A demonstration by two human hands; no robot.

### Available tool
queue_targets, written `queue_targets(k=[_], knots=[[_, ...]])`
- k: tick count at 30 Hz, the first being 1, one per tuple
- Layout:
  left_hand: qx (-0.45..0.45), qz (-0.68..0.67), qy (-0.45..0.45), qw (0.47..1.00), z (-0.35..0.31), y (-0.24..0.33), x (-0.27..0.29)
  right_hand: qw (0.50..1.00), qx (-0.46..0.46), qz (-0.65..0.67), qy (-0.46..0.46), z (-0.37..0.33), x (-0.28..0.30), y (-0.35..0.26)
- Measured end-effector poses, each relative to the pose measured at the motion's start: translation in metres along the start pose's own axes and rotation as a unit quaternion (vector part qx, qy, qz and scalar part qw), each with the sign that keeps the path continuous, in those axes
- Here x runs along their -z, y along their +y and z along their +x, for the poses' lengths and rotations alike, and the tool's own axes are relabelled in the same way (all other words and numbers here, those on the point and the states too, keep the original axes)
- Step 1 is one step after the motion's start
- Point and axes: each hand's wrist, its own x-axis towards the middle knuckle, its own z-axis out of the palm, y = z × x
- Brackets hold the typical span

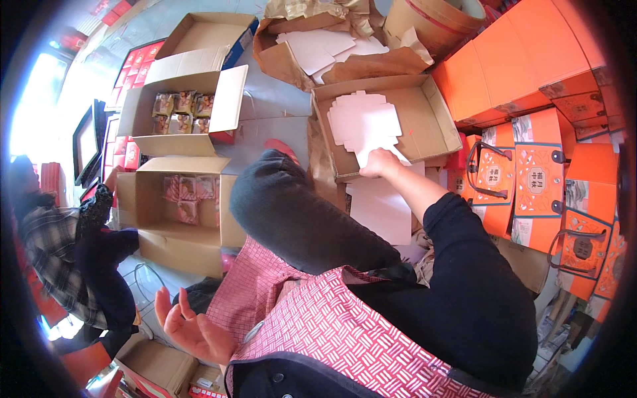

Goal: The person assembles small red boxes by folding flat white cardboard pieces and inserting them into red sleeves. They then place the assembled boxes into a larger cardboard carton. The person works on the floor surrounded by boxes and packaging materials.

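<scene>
My right hand (379, 162) reaches forward over a shallow brown cardboard box (426, 126). Its fingers are closed on the near edge of a flat white die-cut carton blank (366, 121), which lies inside that box. I cannot tell whether more blanks lie beneath it. Low on the left, my left hand (194, 326) is raised in front of the patterned red apron (345, 318), its fingers spread and nothing in them. White card sheets (381, 209) lie just below the shallow box, partly covered by my right forearm.
Open cartons hold small wrapped packets (180, 113) and red-and-white packets (189, 192) on the left. Brown paper (371, 68) wraps more white sheets at the back. Orange gift boxes (537, 179) are stacked on the right. Another person in a plaid sleeve (56, 252) is at far left.
</scene>
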Motion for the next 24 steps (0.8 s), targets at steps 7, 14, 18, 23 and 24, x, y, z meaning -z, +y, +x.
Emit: queue_targets(k=[7, 14, 18, 23, 24], knots=[[0.143, -0.231, -0.046, 0.961, -0.008, -0.01, 0.006, 0.988, 0.078, 0.127, -0.029, 0.035, -0.011, 0.013], [0.223, -0.278, -0.04, 0.933, 0.006, 0.001, 0.006, 0.925, 0.118, 0.357, -0.058, 0.038, -0.028, 0.031], [0.24, -0.316, -0.048, 0.917, -0.004, -0.016, 0.008, 0.914, 0.138, 0.363, -0.118, 0.043, -0.015, 0.042], [0.24, -0.319, -0.042, 0.916, -0.006, -0.02, 0.005, 0.97, -0.015, 0.206, -0.124, 0.072, -0.03, 0.065], [0.246, -0.348, -0.057, 0.903, -0.006, -0.02, 0.004, 0.97, -0.015, 0.218, -0.11, 0.061, -0.024, 0.068]])
